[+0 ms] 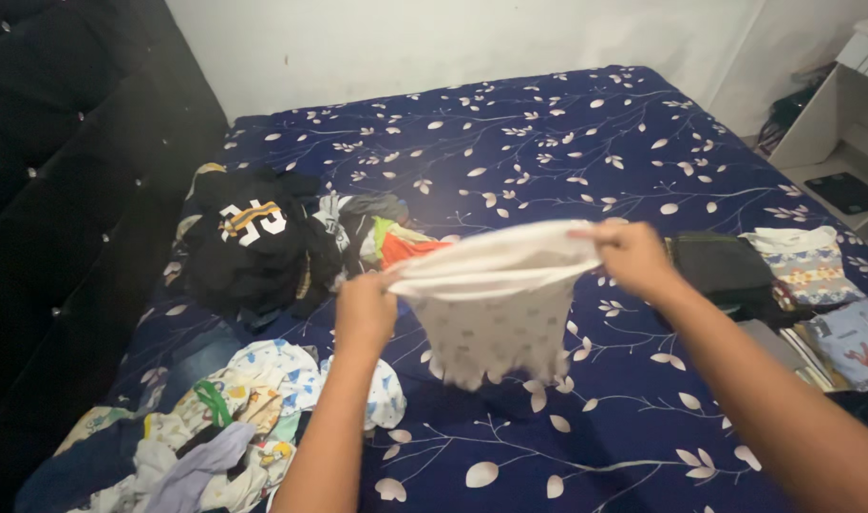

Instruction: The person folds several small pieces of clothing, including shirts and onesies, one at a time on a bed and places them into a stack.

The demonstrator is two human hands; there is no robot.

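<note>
Both hands, the left hand (365,309) and right hand (632,255), each in a closed grip on a small white patterned garment (496,318), stretch it above the bed (586,161), apparently mid-fold; next it wants laying flat.

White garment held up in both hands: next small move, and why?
Probably lower the white garment flat onto the bare sheet below it. Left hand and right hand pinch its top edge taut, the rest hangs free in the air, and folded stacks already lie at the right.
</note>
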